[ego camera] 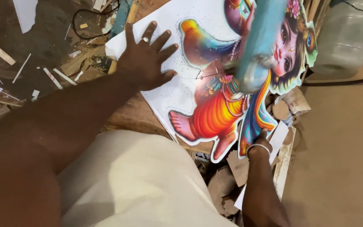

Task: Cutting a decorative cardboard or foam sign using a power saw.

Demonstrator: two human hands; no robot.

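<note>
My left hand, with a ring on one finger, lies flat with fingers spread on the white part of a printed board. The board bears a bright, multicoloured figure, partly cut out along its outline. My right hand, a bangle at the wrist, grips the board's near edge by the figure's lower part; its fingers are mostly hidden under the board. A blurred blue tool stands over the figure's middle, between my two hands.
Wood scraps, strips and white offcuts litter the dirt floor at left. A brown sheet covers the right side, with a clear plastic jug at top right. My cream-clothed leg fills the bottom centre.
</note>
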